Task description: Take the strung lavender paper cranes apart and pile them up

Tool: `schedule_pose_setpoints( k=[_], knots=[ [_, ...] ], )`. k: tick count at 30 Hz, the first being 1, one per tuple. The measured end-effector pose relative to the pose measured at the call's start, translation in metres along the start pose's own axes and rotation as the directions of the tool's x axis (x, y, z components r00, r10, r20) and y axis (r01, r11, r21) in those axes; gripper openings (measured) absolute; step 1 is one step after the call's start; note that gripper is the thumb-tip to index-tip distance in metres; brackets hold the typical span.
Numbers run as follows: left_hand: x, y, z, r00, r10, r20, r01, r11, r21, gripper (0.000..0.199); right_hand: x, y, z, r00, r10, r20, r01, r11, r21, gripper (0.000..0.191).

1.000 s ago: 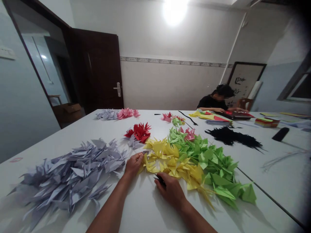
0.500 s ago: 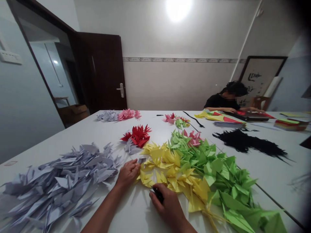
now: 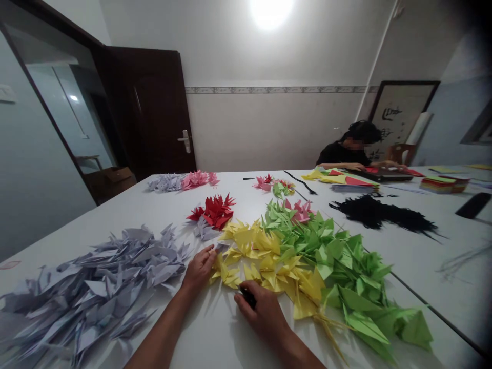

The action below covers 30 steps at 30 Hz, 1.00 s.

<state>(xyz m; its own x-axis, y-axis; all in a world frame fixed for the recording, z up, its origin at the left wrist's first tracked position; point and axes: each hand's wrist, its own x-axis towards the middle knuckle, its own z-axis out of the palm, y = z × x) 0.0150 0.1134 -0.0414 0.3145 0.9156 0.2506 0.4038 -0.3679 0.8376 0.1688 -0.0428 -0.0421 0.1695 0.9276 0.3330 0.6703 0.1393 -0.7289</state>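
My right hand (image 3: 263, 310) is closed around a small black object (image 3: 248, 297), mostly covered by the fingers, so its kind does not show. It rests on the white table just in front of yellow folded-paper cranes (image 3: 269, 264). To its left, my left hand (image 3: 200, 267) lies at the near-left edge of the yellow cranes, fingers curled together. A bit of lavender paper (image 3: 222, 247) shows by its fingertips; whether the hand grips anything is hidden. Lavender paper cranes (image 3: 126, 277) are heaped to the left, green ones (image 3: 346, 261) to the right.
Red cranes (image 3: 215, 211) lie beyond my hands, pink ones (image 3: 198, 179) farther back. Black threads (image 3: 384, 212) and stacked coloured paper (image 3: 442, 183) are at the right. Across the table (image 3: 192, 338), a person (image 3: 344, 151) bends over a dark tray.
The whole view has shifted slightly, with things appearing a little farther left and up. Both hands keep nearly the same places by the yellow cranes, the right still around the black object.
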Motion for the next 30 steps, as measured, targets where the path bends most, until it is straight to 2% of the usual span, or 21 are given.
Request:
schedule_pose_setpoints(
  k=[6, 17, 30],
  knots=[
    [-0.001, 0.003, -0.001, 0.998, -0.055, -0.018, 0.053, 0.992, -0.111, 0.043, 0.0, -0.001, -0.001, 1.0, 0.004, 0.009, -0.004, 1.0, 0.013, 0.016],
    [-0.005, 0.017, -0.005, 0.997, -0.075, -0.036, 0.071, 0.992, -0.1, 0.042, 0.001, -0.003, -0.004, 0.999, 0.031, 0.034, -0.031, 0.999, -0.006, 0.019],
    [-0.004, 0.012, -0.003, 0.996, -0.082, -0.048, 0.073, 0.983, -0.17, 0.045, 0.002, -0.006, -0.006, 0.995, 0.069, 0.069, -0.068, 0.998, -0.01, 0.022]
  ],
)
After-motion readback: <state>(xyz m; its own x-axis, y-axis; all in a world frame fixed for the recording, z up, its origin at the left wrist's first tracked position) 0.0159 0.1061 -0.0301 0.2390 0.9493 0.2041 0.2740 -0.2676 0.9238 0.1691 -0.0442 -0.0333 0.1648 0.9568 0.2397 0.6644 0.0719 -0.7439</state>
